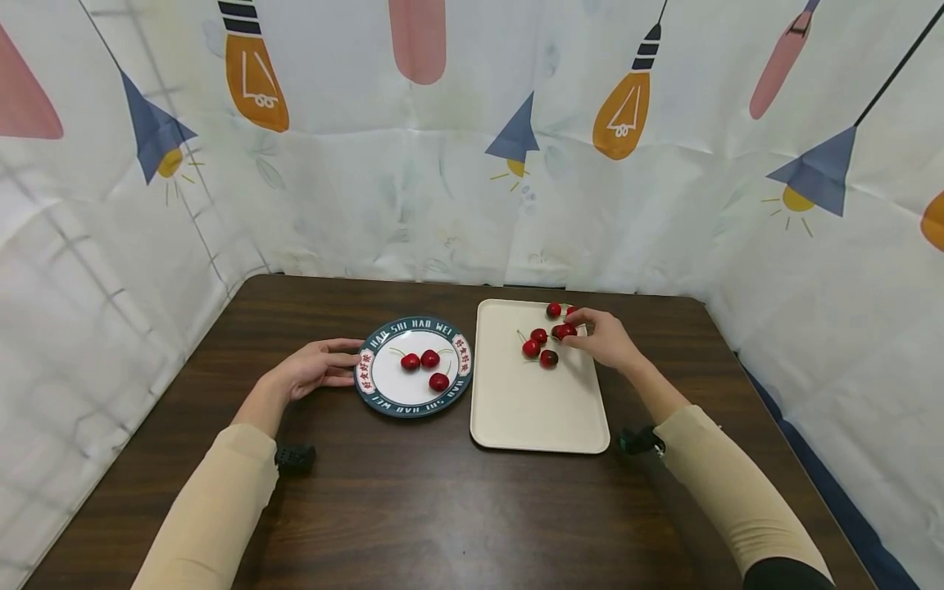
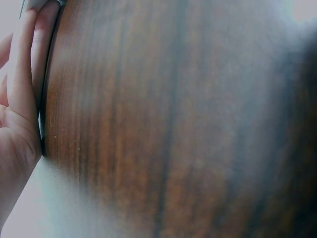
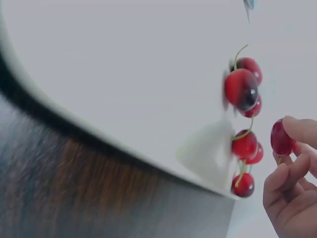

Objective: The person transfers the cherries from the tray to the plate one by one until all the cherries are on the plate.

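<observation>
My left hand [image 1: 320, 366] touches the left rim of a round plate [image 1: 383, 401] with a dark teal lettered border, its fingers extended. In the left wrist view that hand [image 2: 22, 84] lies at the far left edge. Three red cherries with stems, one of them a cherry [image 1: 438, 382] near the front, sit on the plate's white middle. Over the cream tray [image 1: 542, 414], my right hand [image 1: 601, 338] pinches a cherry [image 3: 281, 138] between thumb and fingers. Several other cherries lie on the tray's back half, including a dark cherry [image 1: 549, 359] nearest me.
Plate and tray stand side by side on a dark wood-grain table [image 1: 413, 500], with a narrow gap between them. A white curtain [image 1: 413, 205] printed with lamps hangs behind the table and along both sides.
</observation>
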The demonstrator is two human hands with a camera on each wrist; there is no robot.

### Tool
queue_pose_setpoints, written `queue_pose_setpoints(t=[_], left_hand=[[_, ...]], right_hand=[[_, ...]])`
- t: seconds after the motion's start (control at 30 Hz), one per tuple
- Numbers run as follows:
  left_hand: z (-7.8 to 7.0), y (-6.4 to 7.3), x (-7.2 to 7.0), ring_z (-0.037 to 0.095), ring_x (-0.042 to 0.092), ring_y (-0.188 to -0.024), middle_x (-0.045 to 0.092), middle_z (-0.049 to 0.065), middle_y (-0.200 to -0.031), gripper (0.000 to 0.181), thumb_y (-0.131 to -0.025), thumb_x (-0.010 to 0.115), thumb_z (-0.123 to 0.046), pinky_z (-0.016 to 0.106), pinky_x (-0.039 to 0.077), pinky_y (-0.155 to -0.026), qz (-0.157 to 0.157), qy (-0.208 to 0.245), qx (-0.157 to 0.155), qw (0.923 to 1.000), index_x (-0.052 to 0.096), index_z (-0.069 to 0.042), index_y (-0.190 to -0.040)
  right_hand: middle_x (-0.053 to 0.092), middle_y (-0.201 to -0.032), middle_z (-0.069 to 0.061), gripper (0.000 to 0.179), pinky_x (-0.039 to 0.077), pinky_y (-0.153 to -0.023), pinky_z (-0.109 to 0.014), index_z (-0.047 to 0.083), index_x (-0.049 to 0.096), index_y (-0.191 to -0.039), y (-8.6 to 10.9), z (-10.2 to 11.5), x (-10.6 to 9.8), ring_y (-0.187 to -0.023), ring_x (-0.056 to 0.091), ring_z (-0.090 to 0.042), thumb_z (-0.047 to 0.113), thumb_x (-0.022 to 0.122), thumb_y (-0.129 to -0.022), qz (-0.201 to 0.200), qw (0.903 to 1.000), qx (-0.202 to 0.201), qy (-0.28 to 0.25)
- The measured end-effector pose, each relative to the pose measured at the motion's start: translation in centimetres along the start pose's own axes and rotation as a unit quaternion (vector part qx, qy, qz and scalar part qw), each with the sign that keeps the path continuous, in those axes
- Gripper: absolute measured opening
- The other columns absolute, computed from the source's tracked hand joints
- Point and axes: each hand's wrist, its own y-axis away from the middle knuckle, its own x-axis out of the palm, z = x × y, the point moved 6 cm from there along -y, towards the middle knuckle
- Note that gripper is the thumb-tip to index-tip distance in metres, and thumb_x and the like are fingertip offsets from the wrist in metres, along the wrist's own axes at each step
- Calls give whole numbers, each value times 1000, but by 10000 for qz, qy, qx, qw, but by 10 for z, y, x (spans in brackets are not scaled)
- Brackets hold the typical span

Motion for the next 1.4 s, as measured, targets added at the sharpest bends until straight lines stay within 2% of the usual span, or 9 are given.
queue_pose_setpoints(t=[0.1,0.33,0.67,0.77,0.93,1.07,1.23,1.27,1.4], left_hand=[[0,0,0,24,71,-101,55,18,-134,65,-103,66,-16,37,58,-93,-6,-37,7,10000,36,-5,-159],[1,1,-1,24,71,-101,57,18,-134,65,-103,65,-16,37,58,-93,14,-47,12,10000,35,-4,-159],[-2,2,1,24,71,-100,57,18,-133,64,-103,65,-15,37,58,-93,-6,-80,5,10000,36,-4,-159],[-3,2,1,23,71,-99,58,17,-131,64,-103,65,-15,37,58,-92,21,-70,37,10000,35,-3,-159],[-4,2,1,23,72,-98,60,15,-128,65,-103,66,-15,36,58,-92,24,-46,37,10000,35,-3,-159],[-3,1,0,23,72,-97,60,15,-128,65,-102,66,-15,36,58,-91,14,-17,34,10000,36,-4,-158],[-1,0,1,23,72,-97,59,16,-129,64,-102,67,-15,36,58,-92,-10,-13,42,10000,37,-4,-158],[-1,0,1,23,72,-97,59,16,-130,64,-102,66,-16,36,58,-92,5,-32,55,10000,37,-4,-158],[-1,0,1,23,72,-98,58,17,-131,64,-102,67,-17,37,58,-92,-13,-37,62,10000,37,-4,-158]], right_hand=[[67,-122,-16,37,51,-76,-40,5,68,-126,-1,6,2,-99,59,-32,20,78,-94,-6,9999,-124,-91],[67,-125,-16,40,50,-100,-50,0,67,-128,-3,24,11,-119,59,-34,13,78,-93,101,9984,-366,-418],[66,-122,-14,35,57,-84,-41,3,67,-126,-6,46,27,-99,66,-32,13,76,-94,401,9960,-481,-636],[67,-121,-12,32,54,-83,-37,5,68,-124,-10,53,31,-98,63,-29,15,76,-94,410,9957,-631,-549],[69,-119,-9,31,53,-74,-33,8,70,-122,-14,64,38,-86,63,-26,16,77,-93,455,9955,-635,-527],[68,-120,-12,32,54,-66,-33,7,69,-123,-15,73,44,-76,65,-24,15,77,-93,563,9945,-680,-567],[67,-122,-10,35,50,-61,-34,6,69,-124,-18,81,53,-69,58,-23,17,78,-93,683,9941,-706,-453],[68,-122,-9,35,50,-62,-34,7,69,-124,-19,82,55,-70,58,-23,18,78,-92,695,9942,-715,-399],[69,-118,-7,35,53,-79,-36,6,70,-122,-23,88,65,-92,64,-28,17,80,-90,739,9931,-863,-279]])
